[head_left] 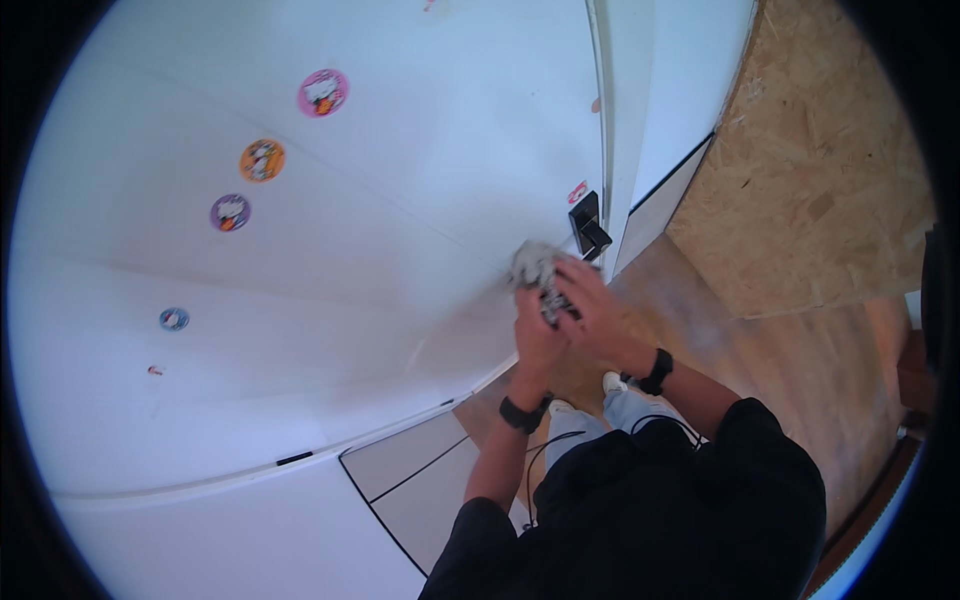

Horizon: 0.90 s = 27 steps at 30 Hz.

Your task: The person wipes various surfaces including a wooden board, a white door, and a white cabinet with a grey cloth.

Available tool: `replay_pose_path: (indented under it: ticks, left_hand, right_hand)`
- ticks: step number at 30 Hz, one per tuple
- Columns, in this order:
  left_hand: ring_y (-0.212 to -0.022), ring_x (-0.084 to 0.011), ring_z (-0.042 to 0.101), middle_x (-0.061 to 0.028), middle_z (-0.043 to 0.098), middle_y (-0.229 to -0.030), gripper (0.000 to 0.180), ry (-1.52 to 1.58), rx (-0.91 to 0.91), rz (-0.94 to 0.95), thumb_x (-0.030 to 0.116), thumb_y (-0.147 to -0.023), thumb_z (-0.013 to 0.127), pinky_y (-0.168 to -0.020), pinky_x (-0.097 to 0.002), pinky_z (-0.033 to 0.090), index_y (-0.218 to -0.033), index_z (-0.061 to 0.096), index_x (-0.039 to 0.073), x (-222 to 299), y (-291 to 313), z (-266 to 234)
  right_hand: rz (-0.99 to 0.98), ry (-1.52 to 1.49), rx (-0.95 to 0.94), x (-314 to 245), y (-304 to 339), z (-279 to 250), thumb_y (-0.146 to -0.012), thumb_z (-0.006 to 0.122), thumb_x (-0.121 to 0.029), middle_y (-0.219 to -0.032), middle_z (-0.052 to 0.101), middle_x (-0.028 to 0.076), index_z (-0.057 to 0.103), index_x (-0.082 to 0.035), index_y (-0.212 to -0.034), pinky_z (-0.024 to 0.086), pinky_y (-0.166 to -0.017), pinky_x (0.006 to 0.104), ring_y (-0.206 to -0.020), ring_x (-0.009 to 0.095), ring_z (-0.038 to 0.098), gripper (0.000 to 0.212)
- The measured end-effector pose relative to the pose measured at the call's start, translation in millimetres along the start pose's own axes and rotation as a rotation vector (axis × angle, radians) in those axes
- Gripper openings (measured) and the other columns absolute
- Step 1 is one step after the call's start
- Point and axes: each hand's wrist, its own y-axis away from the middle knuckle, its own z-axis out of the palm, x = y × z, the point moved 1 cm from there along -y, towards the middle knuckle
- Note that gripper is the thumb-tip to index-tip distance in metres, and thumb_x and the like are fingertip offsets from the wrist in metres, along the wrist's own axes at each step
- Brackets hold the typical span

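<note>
A crumpled grey cloth [537,262] with dark patches is bunched between my two hands, in front of a white door [430,180]. My left hand [540,338] grips it from below and to the left, thumb side up. My right hand [598,312] is wrapped over its right side, the fingers bent across it. Part of the bundle is hidden behind the fingers. Just beyond my right hand is the black door handle [592,232] on its dark plate. I cannot tell whether the cloth touches the door.
Round stickers, pink [323,93], orange [262,160] and purple [231,212], dot the door at the left. A chipboard panel [800,170] stands at the right. Wooden floor [740,370] lies under my feet, and a white panel with black edging [425,480] is at lower left.
</note>
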Motion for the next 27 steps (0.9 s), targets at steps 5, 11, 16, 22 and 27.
replay_pose_path:
  ticks: [5,11,16,22,27]
  left_hand:
    - [-0.081,-0.0367,0.053,-0.0174,0.048,-0.097,0.046,-0.077,-0.163,-0.024,0.015,-0.069,0.060,-0.063,-0.0433,0.044,-0.109,0.039,0.004,21,-16,60]
    - [-0.080,-0.0363,0.054,-0.0164,0.049,-0.100,0.050,-0.200,-0.185,-0.178,0.014,-0.072,0.055,-0.062,-0.0409,0.045,-0.116,0.035,0.004,21,-10,57]
    - [-0.079,-0.0365,0.054,-0.0166,0.050,-0.100,0.055,-0.275,-0.093,-0.256,0.012,-0.072,0.053,-0.062,-0.0414,0.045,-0.122,0.032,0.003,22,0,37]
    - [-0.078,-0.0353,0.054,-0.0179,0.049,-0.098,0.052,-0.412,-0.155,-0.153,0.011,-0.073,0.052,-0.058,-0.0395,0.046,-0.122,0.034,0.001,3,10,36]
    - [-0.079,-0.0351,0.054,-0.0190,0.048,-0.100,0.053,-0.348,-0.171,-0.128,0.009,-0.073,0.052,-0.059,-0.0380,0.046,-0.121,0.035,-0.001,11,0,56]
  right_hand:
    - [0.166,0.160,-0.016,55,11,-45,-0.069,0.051,-0.004,-0.124,0.037,0.018,0.044,0.003,-0.111,0.031,-0.096,0.0397,-0.117,0.035,0.034,0.043]
    - [0.266,0.192,-0.246,32,2,-45,-0.071,0.052,-0.006,-0.121,0.040,0.018,0.045,0.003,-0.111,0.036,-0.092,0.0364,-0.120,0.031,0.031,0.042]
    - [0.086,0.319,-0.165,31,9,-11,-0.071,0.053,-0.008,-0.119,0.042,0.017,0.046,0.004,-0.110,0.035,-0.093,0.0363,-0.119,0.030,0.033,0.041]
    - [0.175,0.153,-0.134,30,13,-5,-0.071,0.050,-0.007,-0.117,0.043,0.013,0.046,0.003,-0.111,0.030,-0.096,0.0376,-0.119,0.027,0.032,0.041]
    - [0.217,0.267,-0.068,36,17,-16,-0.069,0.050,-0.006,-0.120,0.043,0.010,0.047,0.000,-0.112,0.029,-0.097,0.0376,-0.118,0.027,0.032,0.043]
